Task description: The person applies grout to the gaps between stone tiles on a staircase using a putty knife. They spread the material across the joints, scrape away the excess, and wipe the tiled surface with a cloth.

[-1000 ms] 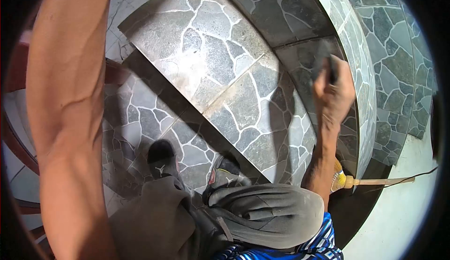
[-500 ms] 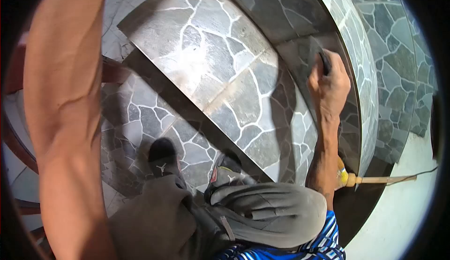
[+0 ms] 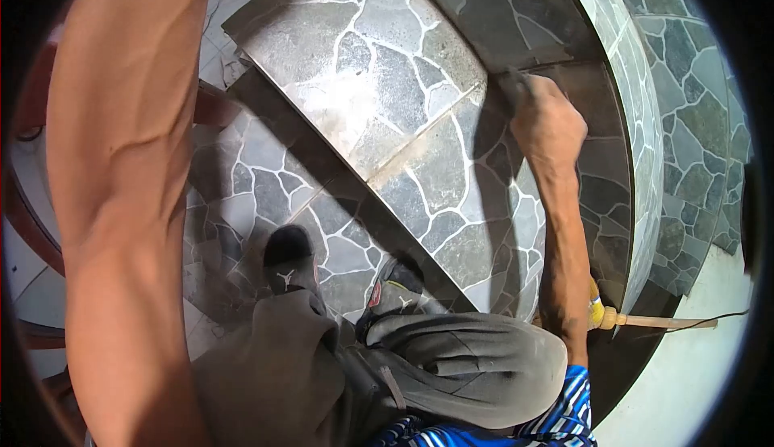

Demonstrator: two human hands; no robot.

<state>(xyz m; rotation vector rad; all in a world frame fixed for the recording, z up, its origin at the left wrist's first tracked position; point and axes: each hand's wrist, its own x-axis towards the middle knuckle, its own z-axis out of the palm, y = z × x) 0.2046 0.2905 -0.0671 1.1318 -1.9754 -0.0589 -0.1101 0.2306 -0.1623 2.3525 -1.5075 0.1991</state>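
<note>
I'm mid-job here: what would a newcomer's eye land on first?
Probably the left forearm, looming down the left side, its hand out of view. Next, the bright glare on the stone-patterned step, upper middle. Then the right hand, right of centre, closed around a blurred tool near the step's inner edge.

a yellow broom shows at right, its wooden handle pale; reddish-brown furniture stands at left.
</note>
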